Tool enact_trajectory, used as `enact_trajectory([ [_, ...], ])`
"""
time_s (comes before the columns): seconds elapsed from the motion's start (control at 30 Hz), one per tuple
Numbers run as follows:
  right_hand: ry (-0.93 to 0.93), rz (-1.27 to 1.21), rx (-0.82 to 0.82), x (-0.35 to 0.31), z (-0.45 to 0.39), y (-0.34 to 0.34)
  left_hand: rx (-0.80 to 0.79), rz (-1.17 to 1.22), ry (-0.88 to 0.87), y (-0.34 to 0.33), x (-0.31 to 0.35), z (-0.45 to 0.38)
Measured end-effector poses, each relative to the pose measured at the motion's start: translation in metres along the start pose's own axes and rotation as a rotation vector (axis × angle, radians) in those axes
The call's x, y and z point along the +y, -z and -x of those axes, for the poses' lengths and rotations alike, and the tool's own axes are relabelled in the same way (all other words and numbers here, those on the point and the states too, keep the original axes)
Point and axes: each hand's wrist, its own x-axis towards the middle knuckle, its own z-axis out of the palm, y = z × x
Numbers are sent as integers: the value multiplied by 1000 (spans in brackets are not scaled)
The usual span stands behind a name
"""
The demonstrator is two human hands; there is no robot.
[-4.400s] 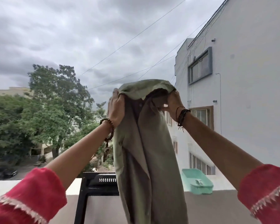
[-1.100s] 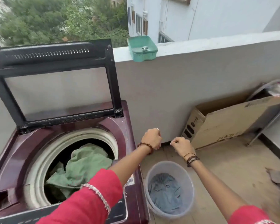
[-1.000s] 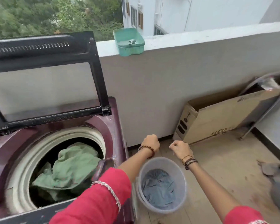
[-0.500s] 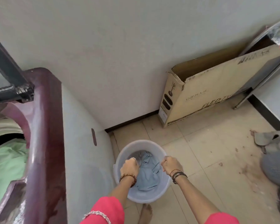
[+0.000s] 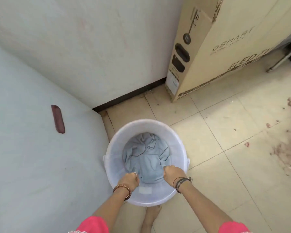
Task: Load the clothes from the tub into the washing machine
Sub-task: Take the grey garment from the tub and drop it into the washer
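Both hands' fingers (image 5: 168, 170) grip the blue garment (image 5: 147, 161) inside the tub (image 5: 115, 158).

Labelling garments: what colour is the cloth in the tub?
Pale grey-blue, plain: the cloth in the translucent white tub, seen in the head view.

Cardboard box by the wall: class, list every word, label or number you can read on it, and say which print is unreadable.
"OBMART" or similar, first letter unsure: broad face of the cardboard box.
"ELED" with more letters cut off: large print lower on that face.
Small line under the brand: too blurred.
White label and icons on the narrow end: too small.
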Motion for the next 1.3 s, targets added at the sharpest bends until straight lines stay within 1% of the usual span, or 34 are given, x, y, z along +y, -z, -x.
enact_trajectory([
  [0.1,76,141,-33,4,-30,-18,-7,-13,4,-15,-4,-29],
  [0.2,128,258,-29,8,-60,-34,-3,-15,-2,-28,-8,-58],
  [0.37,134,423,-64,15,-101,-63,-28,1,-27,-41,-16,-95],
  [0.5,121,549,-47,18,-121,-84,-32,23,-33,-47,-23,-111],
  [0.53,120,559,-33,19,-124,-88,-39,33,-34,-47,-24,-112],
  [0.63,107,605,94,20,-130,-98,-54,73,-48,-52,-28,-114],
  [0.67,116,591,71,20,-131,-98,-56,85,-50,-53,-29,-113],
  [0.73,150,537,-25,22,-133,-96,-61,105,-55,-54,-30,-110],
  [0.83,168,477,-33,24,-126,-84,-62,137,-62,-54,-33,-104],
  [0.9,152,373,-40,24,-119,-78,-47,164,-70,-50,-33,-96],
  [0.93,139,267,-57,22,-113,-74,-32,174,-81,-47,-33,-91],
  [1.0,101,-54,-77,16,-102,-63,21,220,-131,-42,-35,-83],
  [1.07,61,-470,-66,5,-87,-51,41,273,-197,-35,-35,-71],
  [1.13,74,-792,-80,-10,-69,-33,37,234,-281,-29,-36,-61],
  [1.17,109,-912,-125,-20,-57,-22,45,188,-310,-27,-34,-55],
  [1.2,156,-991,-181,-30,-45,-12,78,145,-341,-22,-31,-48],
  [1.23,208,-1032,-229,-40,-34,-1,105,159,-370,-19,-29,-43],
  [1.27,251,-1045,-252,-49,-24,10,129,243,-402,-12,-25,-34],
  [1.3,281,-1061,-247,-54,-16,18,152,350,-390,-4,-21,-27],
])
